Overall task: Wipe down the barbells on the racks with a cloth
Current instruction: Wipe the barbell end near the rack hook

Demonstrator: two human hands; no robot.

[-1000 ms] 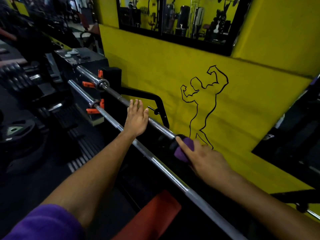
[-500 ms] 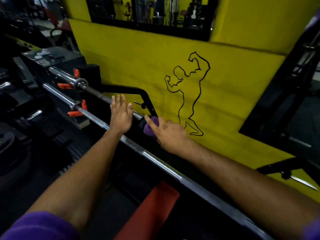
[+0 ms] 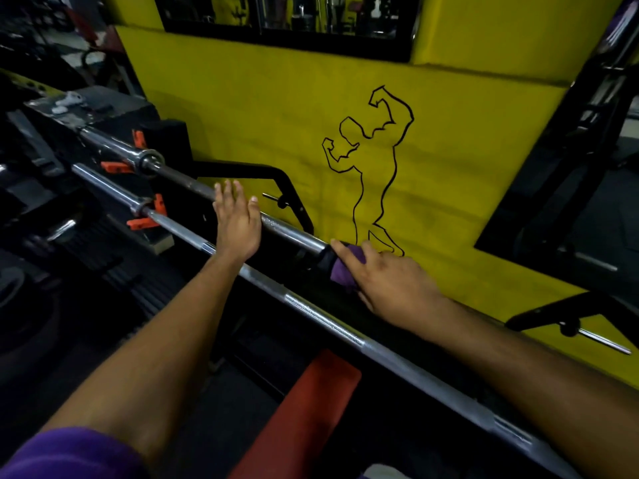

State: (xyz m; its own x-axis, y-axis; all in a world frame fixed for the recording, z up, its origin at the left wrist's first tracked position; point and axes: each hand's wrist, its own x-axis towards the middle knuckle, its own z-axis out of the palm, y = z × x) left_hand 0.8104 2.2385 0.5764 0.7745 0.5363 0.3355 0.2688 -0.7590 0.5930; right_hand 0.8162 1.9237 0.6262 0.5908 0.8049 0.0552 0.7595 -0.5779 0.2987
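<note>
Two steel barbells lie on a rack along the yellow wall. Only the far barbell (image 3: 290, 233) is touched by my hands; the near barbell (image 3: 311, 309) runs below my forearms. My left hand (image 3: 235, 223) rests on the far bar with its fingers straight. Further right, my right hand (image 3: 390, 285) grips a purple cloth (image 3: 345, 269) wrapped round the far bar, with the index finger stretched along it. The bar under the cloth is hidden.
Orange clips (image 3: 141, 223) sit by the bars' collars at the left. A black rack bracket (image 3: 290, 188) curves behind the far bar, and another hook (image 3: 567, 323) is at the right. A red bench pad (image 3: 301, 409) lies below. Dark weight plates crowd the left floor.
My right hand slid the cloth left along the far bar toward my left hand, then back to the right. My left hand stayed on the bar. The camera view shifted.
</note>
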